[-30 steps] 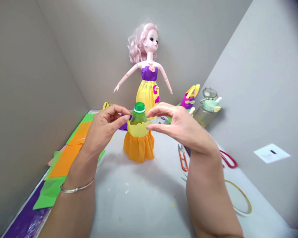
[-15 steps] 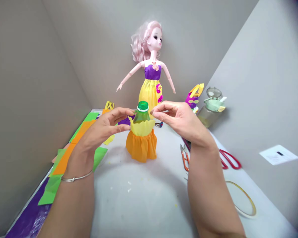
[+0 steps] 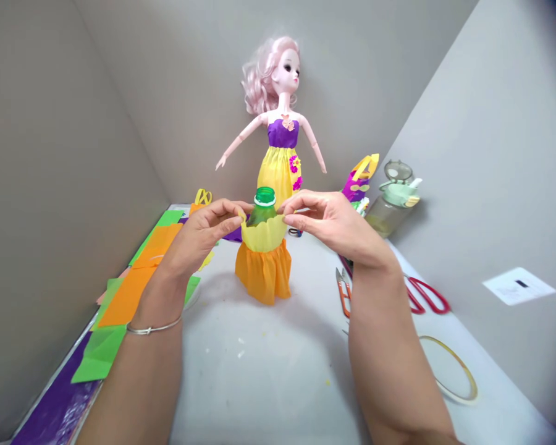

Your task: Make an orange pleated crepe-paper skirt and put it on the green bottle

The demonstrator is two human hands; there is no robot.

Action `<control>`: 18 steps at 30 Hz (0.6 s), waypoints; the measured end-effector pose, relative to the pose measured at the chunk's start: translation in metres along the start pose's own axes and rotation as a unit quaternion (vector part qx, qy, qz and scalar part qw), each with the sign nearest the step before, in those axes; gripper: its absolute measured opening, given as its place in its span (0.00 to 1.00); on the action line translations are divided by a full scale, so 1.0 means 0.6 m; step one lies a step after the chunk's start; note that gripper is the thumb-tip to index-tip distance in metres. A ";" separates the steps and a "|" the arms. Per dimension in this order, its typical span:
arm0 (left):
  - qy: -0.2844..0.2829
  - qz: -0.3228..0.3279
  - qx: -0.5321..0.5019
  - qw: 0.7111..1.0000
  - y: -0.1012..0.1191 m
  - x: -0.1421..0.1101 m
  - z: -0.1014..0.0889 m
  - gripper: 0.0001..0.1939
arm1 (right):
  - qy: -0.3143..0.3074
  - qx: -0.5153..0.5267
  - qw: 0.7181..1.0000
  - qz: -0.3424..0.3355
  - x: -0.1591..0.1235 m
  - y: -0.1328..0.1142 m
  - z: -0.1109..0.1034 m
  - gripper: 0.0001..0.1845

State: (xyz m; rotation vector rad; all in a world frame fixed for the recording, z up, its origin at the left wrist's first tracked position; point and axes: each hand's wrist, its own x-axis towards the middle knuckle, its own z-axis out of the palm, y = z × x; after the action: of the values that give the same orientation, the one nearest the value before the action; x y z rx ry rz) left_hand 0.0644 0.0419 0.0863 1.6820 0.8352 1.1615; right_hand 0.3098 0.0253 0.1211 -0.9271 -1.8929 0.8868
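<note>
A green bottle (image 3: 264, 209) stands on the white table (image 3: 269, 371), dressed in a gathered orange paper skirt (image 3: 263, 274) and a scalloped yellow paper band (image 3: 263, 235) round its shoulder. My left hand (image 3: 202, 235) pinches the band's left upper edge. My right hand (image 3: 336, 224) pinches its right upper edge. Both hands are closed on the yellow paper, one on each side of the bottle's neck.
A pink-haired doll (image 3: 280, 133) in a purple and yellow dress leans on the back wall. Orange, green and purple paper sheets (image 3: 130, 290) lie at the left. Orange snips (image 3: 343, 290), red scissors (image 3: 421, 295), a tape ring (image 3: 451, 371) and a water bottle (image 3: 391, 198) lie right.
Both hands have closed in on the bottle's neck and now pinch the yellow band's upper edges, which stand higher and tighter around the bottle than before.
</note>
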 end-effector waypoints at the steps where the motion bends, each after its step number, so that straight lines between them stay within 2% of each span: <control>1: 0.005 0.001 0.000 1.000 0.000 0.001 0.001 0.11 | 0.003 0.001 1.000 0.002 0.000 0.001 0.000 0.06; 7: 0.026 -0.003 -0.028 0.999 -0.001 0.005 0.013 0.11 | 0.015 -0.017 1.000 0.005 0.002 0.005 0.000 0.05; 18: 0.063 0.023 -0.014 0.998 -0.009 0.011 0.026 0.07 | 0.024 -0.026 0.999 0.007 0.006 0.012 0.000 0.04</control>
State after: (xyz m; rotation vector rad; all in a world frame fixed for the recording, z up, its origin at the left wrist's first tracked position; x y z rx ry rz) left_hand 0.0813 0.0452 0.0808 1.6271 0.8574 1.3155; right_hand 0.3103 0.0318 0.1165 -0.9864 -1.8783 0.8201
